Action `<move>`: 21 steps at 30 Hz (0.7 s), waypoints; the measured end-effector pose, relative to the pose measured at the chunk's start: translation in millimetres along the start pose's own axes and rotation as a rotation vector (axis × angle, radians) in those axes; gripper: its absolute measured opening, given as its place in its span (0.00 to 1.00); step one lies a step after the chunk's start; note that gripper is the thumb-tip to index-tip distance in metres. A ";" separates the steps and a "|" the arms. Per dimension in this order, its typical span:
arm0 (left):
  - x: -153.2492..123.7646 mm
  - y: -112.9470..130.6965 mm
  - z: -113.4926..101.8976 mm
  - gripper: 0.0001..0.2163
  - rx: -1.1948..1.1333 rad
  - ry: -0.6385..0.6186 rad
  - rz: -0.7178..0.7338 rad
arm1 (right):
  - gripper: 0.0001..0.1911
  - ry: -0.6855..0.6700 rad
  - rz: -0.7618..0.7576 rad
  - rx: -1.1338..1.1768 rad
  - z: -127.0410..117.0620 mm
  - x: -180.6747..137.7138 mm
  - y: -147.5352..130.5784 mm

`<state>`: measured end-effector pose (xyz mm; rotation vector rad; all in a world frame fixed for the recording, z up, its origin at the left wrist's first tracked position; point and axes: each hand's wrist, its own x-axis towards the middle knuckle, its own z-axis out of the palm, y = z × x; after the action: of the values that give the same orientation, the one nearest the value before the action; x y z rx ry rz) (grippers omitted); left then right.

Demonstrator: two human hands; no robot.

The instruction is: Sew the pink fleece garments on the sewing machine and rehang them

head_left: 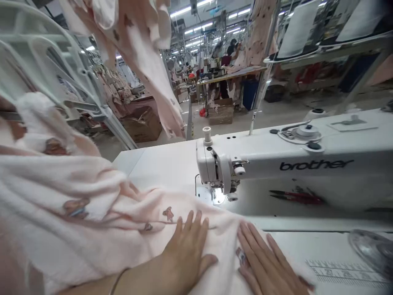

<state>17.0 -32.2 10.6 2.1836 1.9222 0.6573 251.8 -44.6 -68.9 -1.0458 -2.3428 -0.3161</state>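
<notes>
And here we have both hands open and flat, palms down on a soft, pale-pink plush cloth printed with little brown bears [129, 246], gripping nothing. That cloth heaps up over the left edge of the white sewing table [162, 162], leaving the far-left corner bare, and stretches right to just in front of the needle area of a white sewing machine marked "brother" [264, 159]; whether it touches there, I can't tell.

Look at the left hand [187, 254]: fingers slightly spread toward the far edge, thumb out to the right, forearm coming in low from the left, a thin band [116, 280] at the wrist. The right hand [267, 262] slants far and left, fingers long and nearly straight, its forearm out of view.

Why so flat? Probably to smooth the thick pile and stop that heavy heap dragging. The slim dark-red-and-black tool [294, 196] lies behind, under the machine's arm, perhaps parked there to stay within reach yet off the cloth.
</notes>
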 end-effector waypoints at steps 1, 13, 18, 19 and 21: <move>0.4 -5.5 10.2 0.31 0.091 -0.131 0.061 | 0.25 -0.021 0.000 -0.055 7.9 12.7 9.0; 70.0 -36.1 3.9 0.17 0.193 -0.376 0.177 | 0.17 -0.005 -0.015 0.086 0.5 62.3 -13.2; 72.6 -30.4 32.5 0.17 0.012 -0.334 0.101 | 0.15 0.085 0.037 0.213 6.5 27.6 -60.6; 75.1 -34.1 37.7 0.18 -0.025 -0.308 0.088 | 0.15 0.070 0.024 0.193 9.6 25.8 -58.9; 77.7 -39.8 45.4 0.17 -0.077 -0.266 0.077 | 0.16 0.030 -0.015 0.161 15.3 23.3 -50.2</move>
<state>6.3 57.4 -28.7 2.1809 1.6607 0.4185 195.8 -57.6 -67.7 -0.9399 -2.3075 -0.1443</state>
